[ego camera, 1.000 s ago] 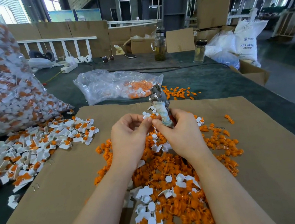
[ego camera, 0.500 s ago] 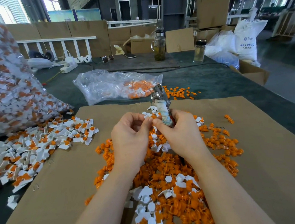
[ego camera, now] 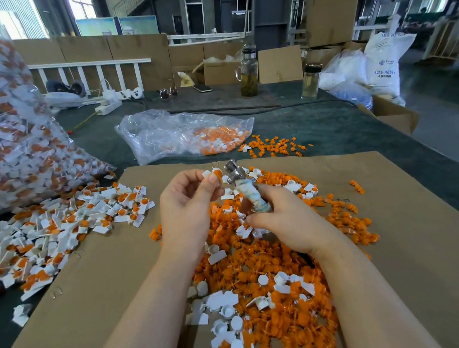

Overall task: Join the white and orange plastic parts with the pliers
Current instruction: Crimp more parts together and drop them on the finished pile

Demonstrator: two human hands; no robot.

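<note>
My left hand (ego camera: 188,204) pinches a white part with an orange insert (ego camera: 214,173) between thumb and forefinger, just left of the plier jaws. My right hand (ego camera: 284,219) grips the pliers (ego camera: 244,186) by their tape-wrapped handles, metal jaws pointing up and away. Both hands hover over a heap of loose orange parts (ego camera: 259,254) mixed with white parts (ego camera: 224,303) on a brown cardboard sheet (ego camera: 422,268).
A pile of joined white-and-orange pieces (ego camera: 62,231) lies at the left, beside a big clear sack of them (ego camera: 9,141). A flat plastic bag (ego camera: 184,134) with parts lies beyond the cardboard. Two bottles (ego camera: 248,73), boxes and a power strip (ego camera: 107,105) stand at the back.
My hands have drawn apart. The left hand has lifted the white-and-orange part up and left of the plier jaws, and the right hand has shifted slightly right and down on the handles.
</note>
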